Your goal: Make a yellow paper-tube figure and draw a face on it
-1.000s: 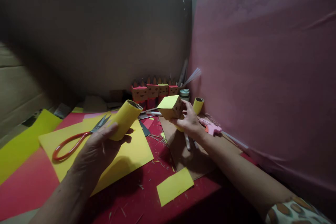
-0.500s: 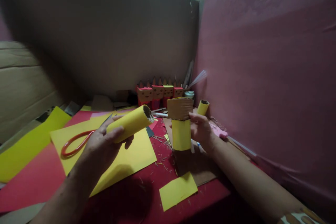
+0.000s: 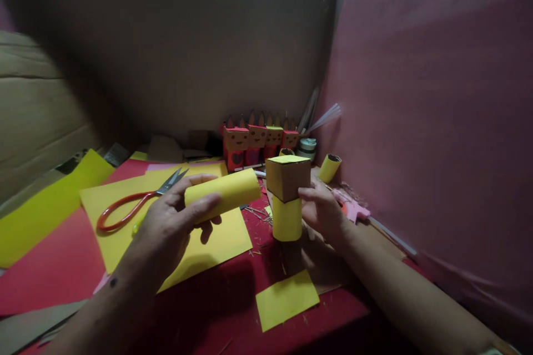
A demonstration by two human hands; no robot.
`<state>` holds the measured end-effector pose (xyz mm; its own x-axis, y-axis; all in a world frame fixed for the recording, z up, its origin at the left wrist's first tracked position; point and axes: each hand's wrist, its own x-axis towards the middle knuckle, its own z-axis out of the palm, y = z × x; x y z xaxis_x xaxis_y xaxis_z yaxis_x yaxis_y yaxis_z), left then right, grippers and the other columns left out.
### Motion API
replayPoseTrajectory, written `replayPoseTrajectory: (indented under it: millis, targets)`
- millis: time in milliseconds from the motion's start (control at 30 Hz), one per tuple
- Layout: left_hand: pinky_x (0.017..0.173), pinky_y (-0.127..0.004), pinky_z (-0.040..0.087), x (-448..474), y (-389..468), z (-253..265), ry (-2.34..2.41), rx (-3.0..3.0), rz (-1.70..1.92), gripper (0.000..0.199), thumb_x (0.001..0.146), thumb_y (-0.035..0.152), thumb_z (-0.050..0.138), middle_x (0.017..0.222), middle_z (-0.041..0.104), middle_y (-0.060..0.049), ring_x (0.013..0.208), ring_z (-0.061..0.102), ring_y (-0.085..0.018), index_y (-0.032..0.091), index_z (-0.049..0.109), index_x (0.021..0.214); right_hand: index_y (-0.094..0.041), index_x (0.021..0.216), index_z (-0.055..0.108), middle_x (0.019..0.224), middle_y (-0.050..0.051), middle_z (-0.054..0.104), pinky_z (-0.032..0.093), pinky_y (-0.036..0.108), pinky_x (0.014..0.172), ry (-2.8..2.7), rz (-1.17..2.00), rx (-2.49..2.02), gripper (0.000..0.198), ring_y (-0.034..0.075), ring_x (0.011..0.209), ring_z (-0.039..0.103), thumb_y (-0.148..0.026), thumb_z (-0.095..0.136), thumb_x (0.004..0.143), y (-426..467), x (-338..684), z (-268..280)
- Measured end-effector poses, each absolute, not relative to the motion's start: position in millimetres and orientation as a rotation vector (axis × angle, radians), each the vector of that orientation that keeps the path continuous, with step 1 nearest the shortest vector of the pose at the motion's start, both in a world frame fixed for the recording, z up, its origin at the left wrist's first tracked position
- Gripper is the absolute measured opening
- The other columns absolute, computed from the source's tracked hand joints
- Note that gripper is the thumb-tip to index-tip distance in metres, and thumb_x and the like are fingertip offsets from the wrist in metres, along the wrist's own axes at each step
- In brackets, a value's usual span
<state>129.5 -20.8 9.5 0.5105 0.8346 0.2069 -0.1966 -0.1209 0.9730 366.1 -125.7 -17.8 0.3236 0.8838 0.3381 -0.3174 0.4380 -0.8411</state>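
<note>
My left hand point(image 3: 179, 216) is wrapped round a yellow paper-covered tube point(image 3: 227, 191), which lies nearly level with its right end tipped slightly up. My right hand point(image 3: 322, 205) grips a figure made of a brown cardboard box point(image 3: 288, 180) with a yellow top, set on a second yellow tube point(image 3: 287, 220). Its fingers are at the right side, where box and tube meet; some are hidden behind. Red-handled scissors point(image 3: 127, 211) rest on yellow paper point(image 3: 225, 238) beside my left hand. A small yellow sheet point(image 3: 287, 299) lies below the figure.
Several box-headed figures point(image 3: 258, 141) with drawn faces stand at the back. Right of them are a pale jar point(image 3: 307, 147), another yellow tube point(image 3: 330, 167) and a pink glue gun point(image 3: 352, 205). Scraps litter the red tabletop point(image 3: 216, 310). A pink wall point(image 3: 425, 122) bounds the right side.
The box figure in my right hand has turned, now showing a corner and its yellow top. The tube in my left hand has swung so its open end no longer shows. The view has shifted slightly.
</note>
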Motion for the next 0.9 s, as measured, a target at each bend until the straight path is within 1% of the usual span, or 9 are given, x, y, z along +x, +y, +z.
replayPoseTrajectory:
  millis: [67,133,267,433,533,667,900]
  targets:
    - [0.041,-0.023,0.046,129.1,-21.9,9.4,0.621,1.448,0.958,0.064,0.069,0.044,0.087,0.062,0.067,0.000,0.057,0.061,-0.019,0.020,0.061,0.123,-0.025,0.111,0.070,0.109,0.005,0.078,0.051,0.050,0.106,-0.920,0.874,-0.748,0.051,0.031,0.117,0.068,-0.025,0.081,0.061,-126.1,364.3,-17.0]
    - [0.043,-0.022,0.047,128.7,-23.5,9.1,0.622,1.475,0.928,0.063,0.072,0.044,0.086,0.063,0.068,0.000,0.057,0.060,-0.018,0.022,0.059,0.125,-0.025,0.109,0.070,0.107,0.006,0.078,0.051,0.051,0.107,-0.931,0.868,-0.740,0.051,0.033,0.117,0.067,-0.024,0.083,0.059,-126.8,363.0,-16.9]
    - [0.045,-0.022,0.047,129.9,-26.7,9.8,0.611,1.515,0.917,0.057,0.075,0.046,0.084,0.063,0.067,0.001,0.054,0.057,-0.015,0.022,0.061,0.121,-0.025,0.107,0.072,0.105,0.005,0.078,0.052,0.050,0.106,-0.964,0.848,-0.730,0.050,0.033,0.117,0.067,-0.024,0.085,0.059,-126.3,361.7,-18.1]
    - [0.042,-0.022,0.047,133.5,-28.7,10.9,0.597,1.527,0.946,0.055,0.073,0.045,0.085,0.063,0.067,0.001,0.050,0.056,-0.014,0.019,0.062,0.116,-0.025,0.103,0.073,0.107,0.006,0.077,0.051,0.051,0.108,-0.994,0.836,-0.751,0.046,0.033,0.120,0.064,-0.027,0.087,0.060,-124.8,359.2,-18.8]
    - [0.040,-0.022,0.046,134.2,-29.0,10.9,0.607,1.549,0.966,0.056,0.072,0.047,0.085,0.061,0.066,0.001,0.049,0.056,-0.014,0.019,0.063,0.115,-0.025,0.105,0.073,0.105,0.005,0.078,0.052,0.050,0.107,-0.978,0.837,-0.754,0.049,0.032,0.117,0.066,-0.026,0.088,0.058,-124.0,358.4,-20.4]
    - [0.041,-0.022,0.046,134.2,-30.5,12.1,0.620,1.574,0.939,0.057,0.072,0.050,0.084,0.059,0.067,0.001,0.048,0.055,-0.014,0.018,0.063,0.115,-0.026,0.111,0.073,0.109,0.004,0.078,0.054,0.048,0.104,-0.999,0.831,-0.743,0.055,0.031,0.114,0.067,-0.024,0.088,0.057,-122.3,359.2,-23.6]
    - [0.043,-0.022,0.048,134.2,-31.0,13.2,0.628,1.615,0.919,0.055,0.075,0.049,0.082,0.063,0.067,0.000,0.052,0.058,-0.015,0.018,0.064,0.116,-0.027,0.111,0.073,0.107,0.002,0.077,0.055,0.044,0.101,-1.030,0.836,-0.745,0.054,0.027,0.107,0.069,-0.025,0.089,0.059,-121.5,359.4,-25.5]
